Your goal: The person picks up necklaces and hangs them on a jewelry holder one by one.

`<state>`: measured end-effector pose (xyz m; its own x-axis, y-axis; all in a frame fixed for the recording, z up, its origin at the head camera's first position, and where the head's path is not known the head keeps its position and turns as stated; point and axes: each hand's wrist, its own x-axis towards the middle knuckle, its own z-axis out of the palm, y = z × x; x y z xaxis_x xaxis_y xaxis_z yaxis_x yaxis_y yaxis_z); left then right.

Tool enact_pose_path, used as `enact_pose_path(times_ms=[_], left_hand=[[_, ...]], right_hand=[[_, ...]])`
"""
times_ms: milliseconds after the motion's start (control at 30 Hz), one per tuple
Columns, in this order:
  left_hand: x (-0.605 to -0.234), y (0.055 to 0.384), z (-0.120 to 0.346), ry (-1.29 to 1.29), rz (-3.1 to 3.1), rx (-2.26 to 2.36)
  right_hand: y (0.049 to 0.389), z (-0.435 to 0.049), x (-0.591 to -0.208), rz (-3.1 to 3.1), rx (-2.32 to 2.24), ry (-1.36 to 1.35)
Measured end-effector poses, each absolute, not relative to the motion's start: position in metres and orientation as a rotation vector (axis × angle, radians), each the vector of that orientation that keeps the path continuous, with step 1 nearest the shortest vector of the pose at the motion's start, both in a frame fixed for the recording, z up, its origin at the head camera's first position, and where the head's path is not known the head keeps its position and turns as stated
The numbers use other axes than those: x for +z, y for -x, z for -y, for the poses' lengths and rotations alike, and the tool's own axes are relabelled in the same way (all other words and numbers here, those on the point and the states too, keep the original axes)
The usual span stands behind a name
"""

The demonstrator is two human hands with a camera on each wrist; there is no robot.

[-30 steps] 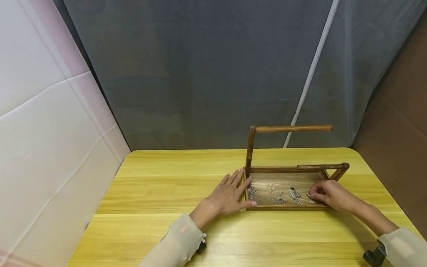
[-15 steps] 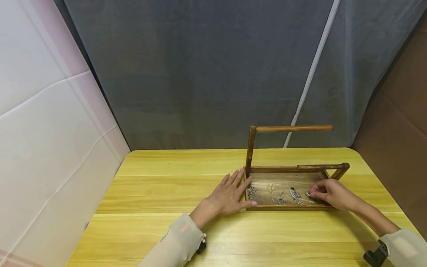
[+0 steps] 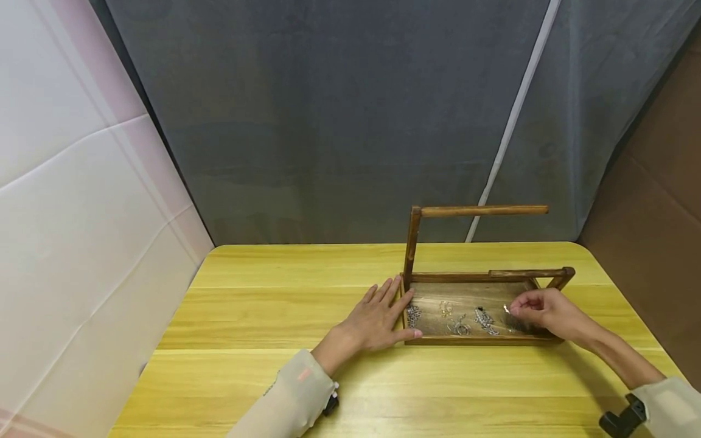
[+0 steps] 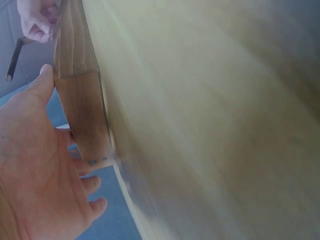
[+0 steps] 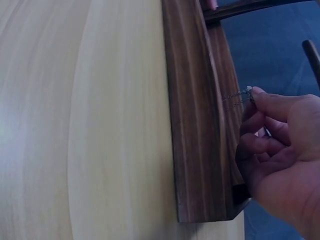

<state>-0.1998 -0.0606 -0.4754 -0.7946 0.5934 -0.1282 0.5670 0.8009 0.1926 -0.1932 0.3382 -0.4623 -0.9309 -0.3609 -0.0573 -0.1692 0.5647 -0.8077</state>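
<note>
A shallow brown wooden tray sits on the table, several pieces of jewellery spread across its floor. My left hand rests on the tray's left end, fingers spread and straight, thumb over the front corner. Above the tray's right part, my right hand pinches a thin silver chain between thumb and fingertips. Strands of it trail down toward the tray in the right wrist view. Also in the tray lie a heap of silver chain, small gold pieces, silver loops and a silver chain with a dark piece.
Two dark wooden bracket arms rise from the tray: a tall left one with a long horizontal bar, and a lower right one close behind my right hand. A grey curtain stands behind the yellow wooden table.
My right hand has risen slightly from the tray floor with the silver chain between its fingertips, and has shifted a little right. The left hand has stayed in place.
</note>
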Motion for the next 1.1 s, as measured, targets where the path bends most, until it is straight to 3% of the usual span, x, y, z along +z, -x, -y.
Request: enact_pose_path(times_ms=[167, 1100], left_hand=[[-0.474, 0.199, 0.061, -0.908, -2.804, 0.208], [-0.476, 0.2, 0.06, -0.901, -2.795, 0.226]], right_hand=[[0.191, -0.338, -0.454, -2.501, -1.374, 0.357], [0.177, -0.32, -0.407, -2.382, -1.532, 0.428]])
